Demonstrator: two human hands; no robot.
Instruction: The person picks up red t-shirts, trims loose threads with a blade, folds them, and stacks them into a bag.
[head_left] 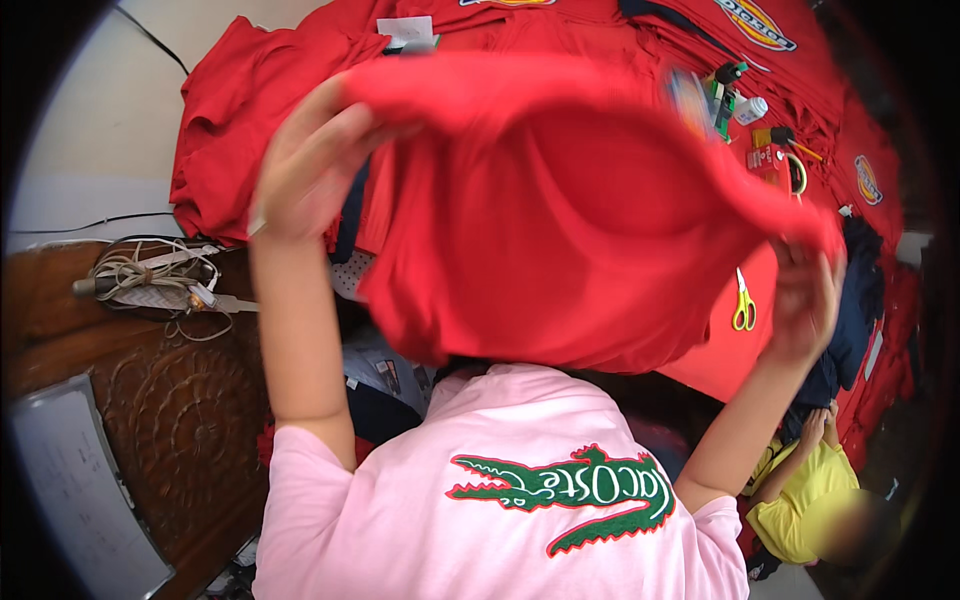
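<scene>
A red garment (560, 220) hangs spread in the air in front of me, its opening facing me. My left hand (315, 165) grips its upper left edge. My right hand (805, 295) grips its right edge lower down. Both arms are raised above my pink shirt with a green crocodile patch (565, 490). Behind the garment lies a table covered with more red garments (250, 110), partly hidden by the held one.
Yellow-handled scissors (743, 302) lie on red cloth at the right. Small tools and bottles (745, 105) sit further back. A bundle of cord (150, 275) rests on a carved wooden cabinet (170, 420) at left. A person in a yellow top (800, 495) is at lower right.
</scene>
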